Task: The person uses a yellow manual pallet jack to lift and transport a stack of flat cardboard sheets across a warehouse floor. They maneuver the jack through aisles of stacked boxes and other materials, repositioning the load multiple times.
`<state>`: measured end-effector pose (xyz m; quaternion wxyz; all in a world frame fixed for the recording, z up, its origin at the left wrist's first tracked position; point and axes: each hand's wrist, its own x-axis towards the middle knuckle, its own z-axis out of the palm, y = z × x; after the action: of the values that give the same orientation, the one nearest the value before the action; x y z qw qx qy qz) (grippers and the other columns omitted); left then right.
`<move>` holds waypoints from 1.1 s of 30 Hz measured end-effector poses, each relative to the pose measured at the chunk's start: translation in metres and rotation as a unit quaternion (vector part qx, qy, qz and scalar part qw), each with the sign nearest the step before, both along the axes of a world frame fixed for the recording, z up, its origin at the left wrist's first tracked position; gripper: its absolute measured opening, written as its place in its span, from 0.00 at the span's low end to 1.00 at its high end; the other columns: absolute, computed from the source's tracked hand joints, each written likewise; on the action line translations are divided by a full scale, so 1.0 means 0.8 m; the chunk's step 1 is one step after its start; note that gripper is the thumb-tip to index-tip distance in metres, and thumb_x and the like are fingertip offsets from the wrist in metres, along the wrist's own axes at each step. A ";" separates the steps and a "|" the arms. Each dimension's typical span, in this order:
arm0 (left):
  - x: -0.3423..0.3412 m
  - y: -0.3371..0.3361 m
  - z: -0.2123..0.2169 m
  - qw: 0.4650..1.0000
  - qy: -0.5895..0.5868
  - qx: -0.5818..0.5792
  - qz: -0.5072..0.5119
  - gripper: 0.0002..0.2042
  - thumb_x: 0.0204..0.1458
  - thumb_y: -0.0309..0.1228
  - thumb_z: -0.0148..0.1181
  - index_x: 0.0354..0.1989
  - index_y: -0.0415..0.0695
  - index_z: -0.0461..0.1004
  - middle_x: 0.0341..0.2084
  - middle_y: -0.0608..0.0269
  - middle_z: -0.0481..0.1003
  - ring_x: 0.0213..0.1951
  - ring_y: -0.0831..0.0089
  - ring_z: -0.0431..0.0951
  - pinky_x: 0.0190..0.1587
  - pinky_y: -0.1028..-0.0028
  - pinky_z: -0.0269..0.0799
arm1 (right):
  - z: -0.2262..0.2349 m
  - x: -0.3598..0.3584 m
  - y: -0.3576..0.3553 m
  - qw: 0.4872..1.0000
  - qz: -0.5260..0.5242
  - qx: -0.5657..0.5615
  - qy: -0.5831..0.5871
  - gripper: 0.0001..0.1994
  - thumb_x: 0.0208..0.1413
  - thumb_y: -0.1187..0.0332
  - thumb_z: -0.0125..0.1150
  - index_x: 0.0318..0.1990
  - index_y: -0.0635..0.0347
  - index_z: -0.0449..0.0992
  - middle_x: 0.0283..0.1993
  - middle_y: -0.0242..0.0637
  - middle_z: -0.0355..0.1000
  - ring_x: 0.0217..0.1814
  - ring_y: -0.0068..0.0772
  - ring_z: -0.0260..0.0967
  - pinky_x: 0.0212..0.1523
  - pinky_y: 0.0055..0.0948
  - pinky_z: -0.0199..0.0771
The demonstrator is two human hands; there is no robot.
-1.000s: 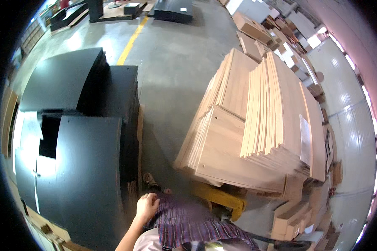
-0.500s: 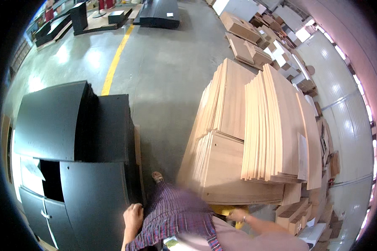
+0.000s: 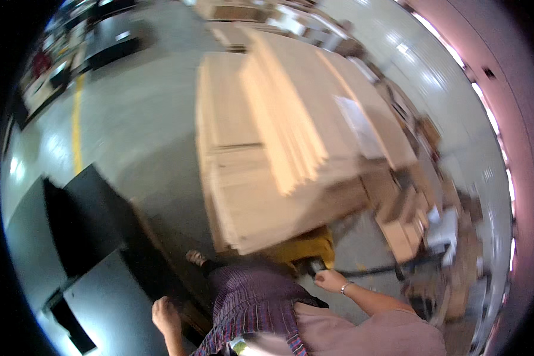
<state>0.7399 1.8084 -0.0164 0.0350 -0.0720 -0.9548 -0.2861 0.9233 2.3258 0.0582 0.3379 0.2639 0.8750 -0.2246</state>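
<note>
My right hand [image 3: 330, 280] is closed at the black handle [image 3: 318, 267] of a yellow pallet jack [image 3: 313, 246], with a bracelet on the wrist. Over the pallet jack, just ahead of me, rises a tall load of light wood panels [image 3: 285, 202], stacked in piles with stepped edges. A white sheet [image 3: 359, 126] lies against its upper panels. Low at my left side hangs my left hand [image 3: 167, 316], its fingers curled in and slightly blurred, with nothing visible in them. Close beside it stands a stack of black panels [image 3: 110, 299].
A yellow floor line [image 3: 77, 127] runs along the grey floor at left. Cardboard boxes [image 3: 400, 228] and scraps stand right of the load, with a dark bar [image 3: 368, 272] near my right hand. More black panels [image 3: 110, 41] lie at the far left.
My view has swung to the right, so the wood load and black stacks appear further left and tilted. More of the pallet jack shows by my right hand. My left hand stays low.
</note>
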 end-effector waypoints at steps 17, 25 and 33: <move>0.227 0.469 0.201 0.908 0.014 0.190 -0.373 0.06 0.51 0.19 0.58 0.37 0.35 0.76 0.32 0.51 0.78 0.35 0.62 0.80 0.39 0.68 0.74 | 0.356 0.354 0.367 0.896 0.040 0.339 0.283 0.18 0.39 0.73 0.63 0.43 0.59 0.77 0.45 0.45 0.74 0.54 0.49 0.67 0.57 0.39 0.67; 0.452 0.741 0.361 0.846 0.230 0.154 -0.457 0.25 0.51 0.36 0.63 0.56 0.38 0.66 0.49 0.47 0.70 0.51 0.51 0.71 0.54 0.61 0.68 | 0.339 0.388 0.448 0.904 0.114 0.283 0.300 0.26 0.35 0.48 0.74 0.40 0.56 0.79 0.35 0.43 0.78 0.41 0.48 0.76 0.43 0.41 0.73; 0.496 0.836 0.369 0.897 0.340 -0.110 -0.261 0.26 0.54 0.61 0.51 0.37 0.48 0.75 0.23 0.55 0.78 0.27 0.53 0.80 0.29 0.57 0.75 | 0.297 0.404 0.496 0.794 0.201 0.390 0.422 0.37 0.34 0.28 0.63 0.38 0.54 0.81 0.35 0.45 0.79 0.41 0.44 0.79 0.46 0.42 0.78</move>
<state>1.1366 2.4770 0.2785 0.2731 -0.4149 -0.8572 -0.1360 1.2465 2.7229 0.2959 -0.1586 0.0705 0.9775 0.1196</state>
